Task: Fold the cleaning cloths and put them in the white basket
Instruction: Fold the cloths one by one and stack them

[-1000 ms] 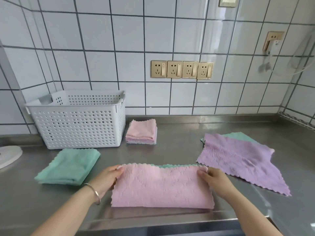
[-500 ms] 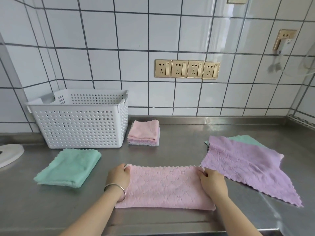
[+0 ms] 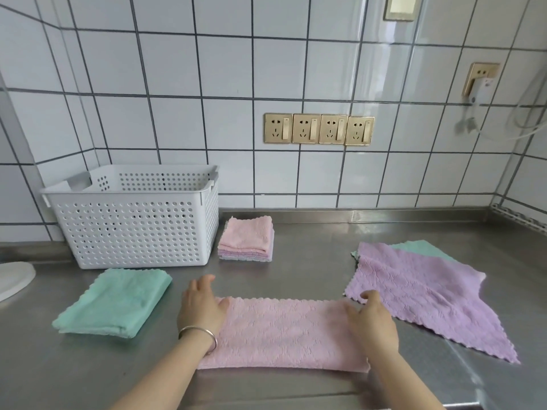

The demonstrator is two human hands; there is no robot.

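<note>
A pink cloth [image 3: 284, 332], folded in half into a long strip, lies flat on the steel counter in front of me. My left hand [image 3: 201, 309] rests palm-down on its left end, fingers spread. My right hand [image 3: 371, 321] presses flat on its right end. The white perforated basket [image 3: 133, 229] stands at the back left against the wall. Beside it sits a small stack of folded cloths [image 3: 246, 239], pink on top. A folded green cloth [image 3: 115, 301] lies in front of the basket. At right, an unfolded purple cloth [image 3: 420, 294] covers a green cloth [image 3: 420, 248].
The steel counter [image 3: 310, 261] runs to a tiled wall with a row of gold sockets [image 3: 319, 129]. A white round object [image 3: 13, 279] sits at the far left edge. A charger and cable [image 3: 479, 93] hang at the right wall. The counter's front edge is just below my wrists.
Both hands let go of the pink cloth's far edge after laying it down in half, and now lie flat on its two ends. The camera has tilted up slightly.
</note>
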